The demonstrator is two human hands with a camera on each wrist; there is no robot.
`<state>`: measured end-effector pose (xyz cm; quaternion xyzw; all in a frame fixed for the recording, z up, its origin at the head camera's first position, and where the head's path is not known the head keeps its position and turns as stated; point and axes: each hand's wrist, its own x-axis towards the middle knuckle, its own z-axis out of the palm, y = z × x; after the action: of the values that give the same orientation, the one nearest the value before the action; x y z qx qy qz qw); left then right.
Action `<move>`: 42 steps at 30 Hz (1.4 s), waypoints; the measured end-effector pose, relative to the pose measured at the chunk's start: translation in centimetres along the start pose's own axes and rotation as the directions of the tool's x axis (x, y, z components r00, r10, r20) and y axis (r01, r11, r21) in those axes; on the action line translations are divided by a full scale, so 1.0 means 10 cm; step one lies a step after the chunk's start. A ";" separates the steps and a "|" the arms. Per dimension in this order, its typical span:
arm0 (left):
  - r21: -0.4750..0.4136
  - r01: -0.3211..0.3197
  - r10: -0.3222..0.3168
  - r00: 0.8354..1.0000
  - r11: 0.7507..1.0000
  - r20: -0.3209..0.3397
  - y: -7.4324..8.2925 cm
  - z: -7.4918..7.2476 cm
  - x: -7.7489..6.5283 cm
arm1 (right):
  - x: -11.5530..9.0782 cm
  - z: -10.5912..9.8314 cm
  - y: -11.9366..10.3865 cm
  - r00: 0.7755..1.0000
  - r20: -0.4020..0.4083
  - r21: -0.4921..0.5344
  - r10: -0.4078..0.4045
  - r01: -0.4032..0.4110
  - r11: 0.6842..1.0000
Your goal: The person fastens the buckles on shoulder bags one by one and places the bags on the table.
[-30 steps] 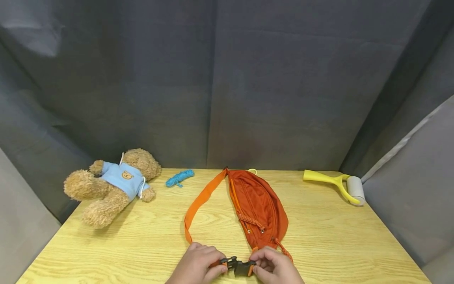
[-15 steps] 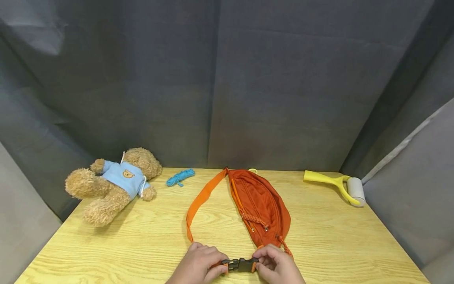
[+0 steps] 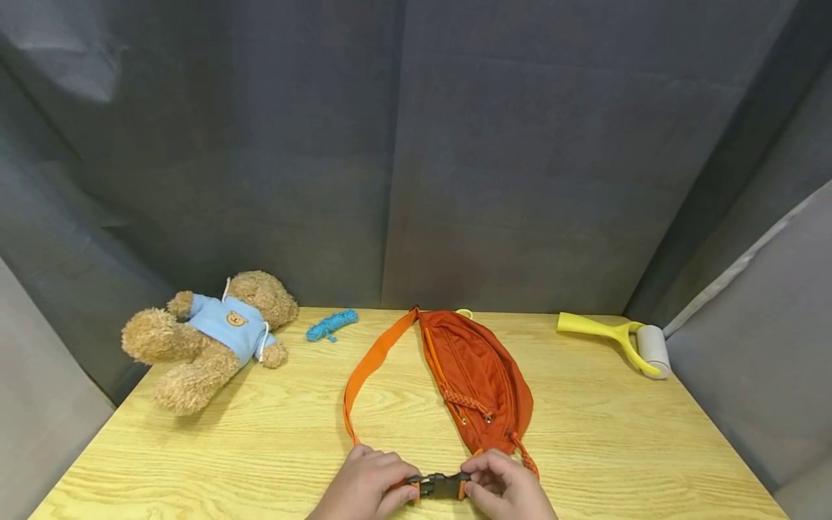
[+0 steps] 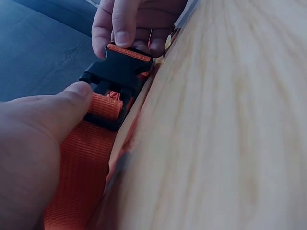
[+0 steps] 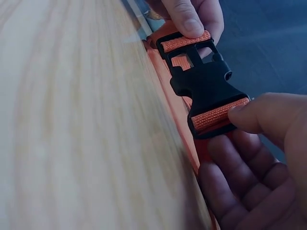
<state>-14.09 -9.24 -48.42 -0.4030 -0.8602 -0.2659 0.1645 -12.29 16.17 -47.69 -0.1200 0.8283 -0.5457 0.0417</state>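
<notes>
An orange-red waist bag (image 3: 484,379) lies on the table, its orange strap (image 3: 365,372) looping round on the left to a black side-release buckle. My left hand (image 3: 370,484) pinches the pronged half of the buckle (image 5: 188,53) where the strap threads through. Between thumb and fingers, my right hand (image 3: 508,485) holds the socket half (image 5: 207,86). The prongs sit inside the socket, with part of them showing between the halves. Whether they are latched I cannot tell. In the left wrist view, the thumb of my left hand (image 4: 33,143) presses on the strap end.
A teddy bear in a blue hoodie (image 3: 224,325) lies at the back left, beside a bundle of blue cord (image 3: 332,325). A yellow-handled lint roller (image 3: 601,331) is at the back right. Grey cloth walls (image 3: 507,159) enclose the table.
The two buckle halves have come together: first apart and at an angle, then lined up, now with the prongs further in the socket. The bag's lower end shifted slightly right.
</notes>
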 end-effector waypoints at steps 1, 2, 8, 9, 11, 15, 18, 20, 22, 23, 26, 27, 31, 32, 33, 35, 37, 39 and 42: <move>-0.005 0.005 -0.005 1.000 1.000 0.003 0.00 0.00 0.00 | 0.00 0.00 0.00 1.000 0.001 0.012 0.006 -0.006 1.000; -0.009 0.006 -0.006 1.000 1.000 0.001 0.00 0.00 0.00 | 0.00 0.00 0.00 1.000 0.004 0.029 0.018 -0.018 0.999; -0.032 0.003 -0.004 1.000 0.999 -0.007 0.01 0.02 0.00 | 0.03 -0.02 0.04 0.997 0.031 0.128 0.067 -0.070 0.989; -0.043 0.011 -0.011 1.000 0.999 0.000 0.02 0.02 0.00 | 0.03 -0.02 0.05 0.997 0.033 0.129 0.071 -0.074 0.989; -0.062 0.032 -0.031 0.999 0.998 0.015 0.02 0.02 0.01 | 0.04 -0.03 0.06 0.996 0.034 0.123 0.086 -0.089 0.988; -0.081 0.057 -0.055 0.998 0.995 0.031 0.04 0.02 0.01 | 0.04 -0.04 0.08 0.993 0.046 0.114 0.107 -0.111 0.987; -0.091 0.065 -0.062 0.997 0.994 0.033 0.04 0.01 0.01 | 0.04 -0.04 0.09 0.993 0.055 0.119 0.104 -0.110 0.987; -0.098 0.070 -0.067 0.997 0.993 0.036 0.04 0.01 0.01 | 0.04 -0.04 0.08 0.993 0.059 0.120 0.101 -0.107 0.987; -0.099 0.073 -0.070 0.997 0.992 0.037 0.04 0.01 0.01 | 0.04 -0.05 0.08 0.993 0.062 0.124 0.098 -0.105 0.987; -0.098 0.073 -0.069 0.997 0.993 0.037 0.04 0.01 0.01 | 0.04 -0.05 0.08 0.993 0.062 0.125 0.096 -0.103 0.987; -0.086 0.064 -0.061 0.998 0.994 0.033 0.04 0.01 0.01 | 0.04 -0.05 0.08 0.994 0.062 0.128 0.090 -0.097 0.987; -0.081 0.060 -0.057 0.998 0.995 0.032 0.04 0.01 0.02 | 0.04 -0.06 0.08 0.994 0.063 0.129 0.085 -0.093 0.987; -0.070 0.048 -0.046 0.998 0.996 0.034 0.03 0.03 0.01 | 0.04 -0.06 0.09 0.995 0.067 0.139 0.068 -0.077 0.987; -0.069 0.048 -0.045 0.998 0.996 0.035 0.03 0.03 0.01 | 0.04 -0.06 0.09 0.996 0.068 0.142 0.064 -0.074 0.987; -0.069 0.046 -0.044 0.998 0.997 0.036 0.03 0.03 0.01 | 0.04 -0.05 0.09 0.996 0.068 0.148 0.063 -0.072 0.986; -0.068 0.042 -0.040 0.999 0.997 0.037 0.03 0.03 0.01 | 0.04 -0.05 0.09 0.996 0.067 0.156 0.063 -0.073 0.985; -0.065 0.032 -0.030 0.999 0.997 0.030 0.03 0.03 0.01 | 0.04 -0.05 0.09 0.996 0.066 0.162 0.067 -0.077 0.984; -0.059 0.020 -0.019 1.000 0.998 0.017 0.03 0.03 0.02 | 0.04 -0.05 0.09 0.995 0.065 0.166 0.073 -0.083 0.983; -0.057 0.007 -0.007 1.000 0.998 -0.002 0.03 0.04 0.02 | 0.04 -0.05 0.09 0.995 0.068 0.167 0.077 -0.087 0.982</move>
<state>-13.96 -8.74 -48.53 -0.4041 -0.8536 -0.2912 0.1529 -12.95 16.85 -48.32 -0.0984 0.7814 -0.6082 0.0995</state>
